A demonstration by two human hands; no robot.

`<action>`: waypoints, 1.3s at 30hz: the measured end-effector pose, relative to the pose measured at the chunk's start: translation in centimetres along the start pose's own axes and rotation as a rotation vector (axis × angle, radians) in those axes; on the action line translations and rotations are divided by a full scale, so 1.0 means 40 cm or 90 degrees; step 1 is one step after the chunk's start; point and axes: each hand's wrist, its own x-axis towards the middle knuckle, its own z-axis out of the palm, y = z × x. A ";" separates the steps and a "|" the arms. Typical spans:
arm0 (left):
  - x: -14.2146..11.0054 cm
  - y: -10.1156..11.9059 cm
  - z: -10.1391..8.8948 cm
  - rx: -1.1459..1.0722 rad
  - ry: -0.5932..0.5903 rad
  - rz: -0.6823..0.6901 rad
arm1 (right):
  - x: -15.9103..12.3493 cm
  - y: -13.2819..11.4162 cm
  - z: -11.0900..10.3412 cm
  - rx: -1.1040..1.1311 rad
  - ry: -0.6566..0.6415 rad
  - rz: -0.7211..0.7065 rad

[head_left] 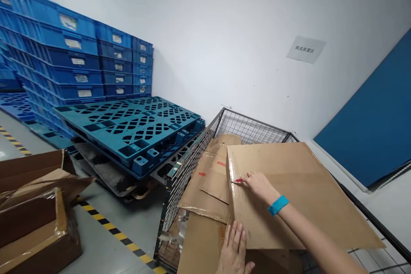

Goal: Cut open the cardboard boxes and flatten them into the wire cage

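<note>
A large flattened cardboard sheet point(295, 192) lies on top of other flattened cartons point(208, 188) inside a wire mesh cage point(189, 158). My right hand point(258, 185), with a blue wristband, rests on the sheet's left edge and pinches a small red object point(238, 180) that I cannot identify. My left hand point(233, 250) lies flat, fingers stretched out, on the near left corner of the same sheet, holding nothing.
Blue plastic pallets point(131, 126) are stacked left of the cage, with blue crates point(77, 60) piled against the white wall behind. Open brown cartons point(35, 214) sit on the floor at lower left. Yellow-black tape point(118, 233) marks the floor. A blue panel point(375, 128) stands at right.
</note>
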 end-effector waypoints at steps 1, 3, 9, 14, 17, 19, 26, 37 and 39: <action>0.006 -0.001 -0.006 0.004 -0.014 -0.003 | -0.003 0.004 -0.005 -0.004 -0.004 -0.003; 0.020 -0.005 -0.018 0.013 -0.036 -0.014 | -0.006 0.019 -0.015 -0.013 -0.013 -0.006; 0.069 -0.037 -0.034 0.050 -0.043 -0.071 | -0.017 0.112 -0.025 -0.038 -0.028 0.043; 0.079 -0.048 -0.022 0.040 -0.001 -0.070 | -0.040 0.179 -0.044 -0.036 0.003 0.065; 0.066 -0.039 -0.009 0.023 0.021 -0.056 | -0.037 0.167 -0.052 -0.021 0.028 0.052; 0.054 -0.034 -0.001 0.017 0.015 -0.050 | -0.022 0.142 -0.049 -0.010 0.035 0.039; 0.027 -0.032 0.000 0.028 -0.021 -0.043 | 0.044 0.070 -0.018 -0.015 0.022 -0.009; 0.031 -0.036 0.004 0.034 0.003 -0.047 | 0.073 0.026 -0.008 -0.041 0.003 -0.067; 0.033 -0.039 0.003 0.039 -0.001 -0.054 | 0.073 0.011 -0.005 -0.045 0.004 -0.063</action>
